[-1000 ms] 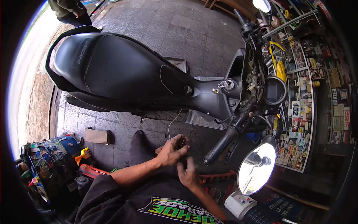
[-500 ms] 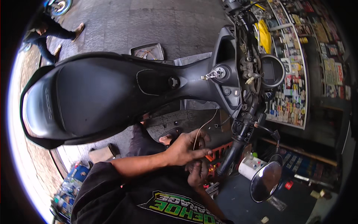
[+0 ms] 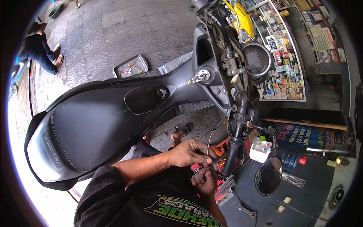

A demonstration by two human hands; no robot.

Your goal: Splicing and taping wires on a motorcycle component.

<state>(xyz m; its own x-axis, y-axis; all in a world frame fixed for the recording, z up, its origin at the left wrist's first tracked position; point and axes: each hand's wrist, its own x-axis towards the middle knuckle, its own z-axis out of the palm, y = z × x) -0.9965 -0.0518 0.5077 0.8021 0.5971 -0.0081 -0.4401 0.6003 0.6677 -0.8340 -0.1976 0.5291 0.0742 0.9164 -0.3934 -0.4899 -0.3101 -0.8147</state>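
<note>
My left hand (image 3: pixel 189 153) is closed, pinching a thin tan wire (image 3: pixel 210 140) between thumb and fingers. The wire curves down from the front of a black scooter (image 3: pixel 94 109), below its handlebar. Just under the left hand, my right hand (image 3: pixel 205 181) is closed with its fingers curled, and its fingertips meet the lower end of the wire. The tip of the wire is hidden among the fingers. Both hands are beside the handlebar grip (image 3: pixel 229 162), apart from it.
A metal tray (image 3: pixel 130 66) with loose wires lies on the floor beyond the scooter. A mirror (image 3: pixel 269 176) sticks out right of my hands. Near it are a white container (image 3: pixel 260 152) and a wrench (image 3: pixel 246 210). A person (image 3: pixel 38 49) is at the far left; stickers cover a display case (image 3: pixel 281 72).
The view has turned, so the scooter appears tilted and further left. My left thumb and fingers have closed together on the wire, and the hands are slightly further right in view.
</note>
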